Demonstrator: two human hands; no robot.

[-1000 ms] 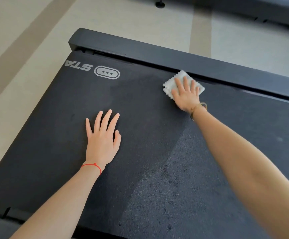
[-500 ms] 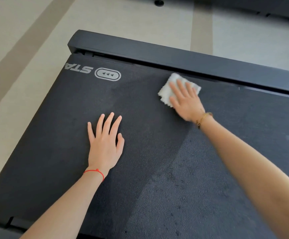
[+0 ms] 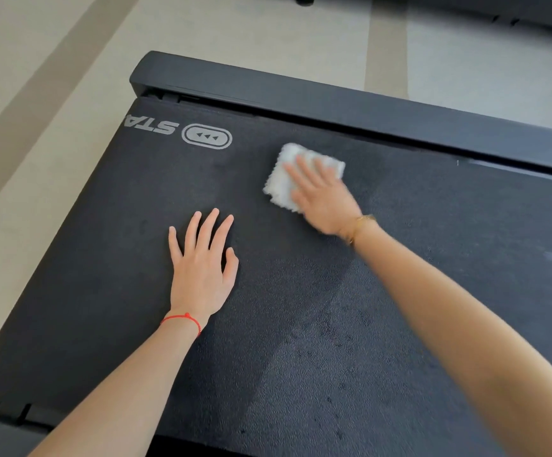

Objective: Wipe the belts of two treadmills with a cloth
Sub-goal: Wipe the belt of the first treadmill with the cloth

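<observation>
Wiping stroke on the first belt, seen from my head camera. My right hand point(image 3: 324, 196) lies flat on the folded white cloth point(image 3: 284, 179), fingers point(image 3: 301, 169) straight and slightly spread, pressing it against the black treadmill belt point(image 3: 400, 324); nothing is pinched or curled, and the hand is motion-blurred, so I judge it to be mid-stroke. The cloth sits on the far half of the belt, near the dark side rail point(image 3: 367, 107) but not touching it, and to the right of the printed logo point(image 3: 207, 137) with its partial lettering. My left hand point(image 3: 202, 272) rests palm-down on the bare belt, fingers extended and a little apart, holding nothing; I read it as a brace for my weight. A red string bracelet point(image 3: 182, 319) circles the left wrist, a gold bracelet point(image 3: 358, 225) the right. The belt shows a matter band around the cloth and a shinier, speckled area nearer to me, which I take as ground not yet covered. The next move calls for steady flat pressure while I sweep the cloth across that nearer area; my own left hand lies in the path toward the left and would have to lift or shift. Beyond the rail lies a beige floor point(image 3: 53, 110) with darker stripes, and a dark object point(image 3: 498, 11) at top right, possibly the second treadmill, which I cannot confirm.
</observation>
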